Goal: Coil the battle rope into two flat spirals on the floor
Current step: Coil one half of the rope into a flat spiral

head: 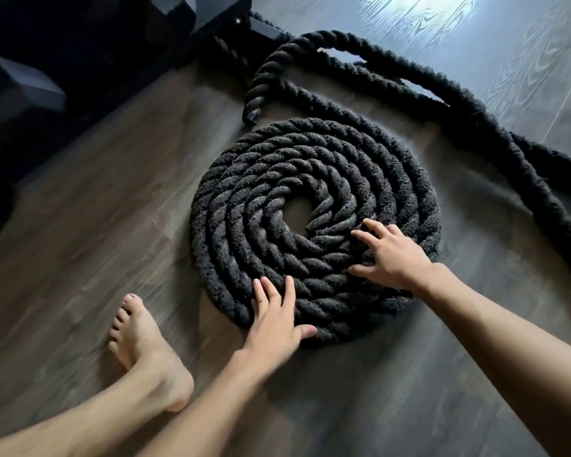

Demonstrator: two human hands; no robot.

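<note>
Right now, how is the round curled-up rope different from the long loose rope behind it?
The coiled spiral is wound in tight flat rings that touch; the loose rope lies in long open loops with floor showing between. The left hand and right hand rest on the coiled spiral; no hand touches the loose rope. Both are thick, black, twisted rope on the wooden floor.

Forearms [495, 341], left hand [274, 321], right hand [389, 255] and one foot [145, 351] are all bare.
</note>
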